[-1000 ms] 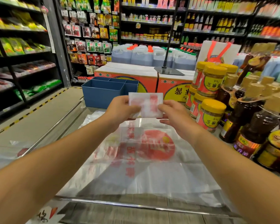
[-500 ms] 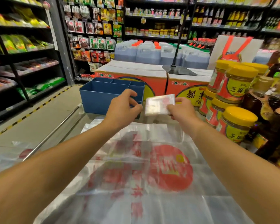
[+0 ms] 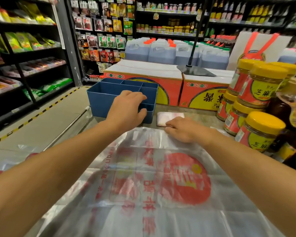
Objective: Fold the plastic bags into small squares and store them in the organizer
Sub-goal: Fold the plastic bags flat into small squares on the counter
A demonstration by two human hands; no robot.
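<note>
We see our left hand [image 3: 126, 108] reaching over the near right corner of the blue organizer [image 3: 108, 98], fingers loosely spread above its compartments and thumb low against the outer front wall; it grasps nothing. Our right hand [image 3: 183, 129] lies flat and released, palm down, its fingertips [image 3: 169, 123] pressing on the near edge of the folded bag [image 3: 169, 118], a small white-and-pink square that rests on the tabletop [image 3: 200, 118] just beside the organizer's right wall, outside it. What we can see of the organizer's compartments shows only blue walls; their floors are hidden from us. Under our forearms a flat plastic bag [image 3: 161, 182] with a red round logo and red lettering is spread out unfolded toward us. To the right, yellow-lidded jars [image 3: 261, 130] stand stacked close to our right wrist. Behind the organizer sit two red-and-yellow cartons [image 3: 143, 79], with a dark stand base [image 3: 193, 70] on top of them.
</note>
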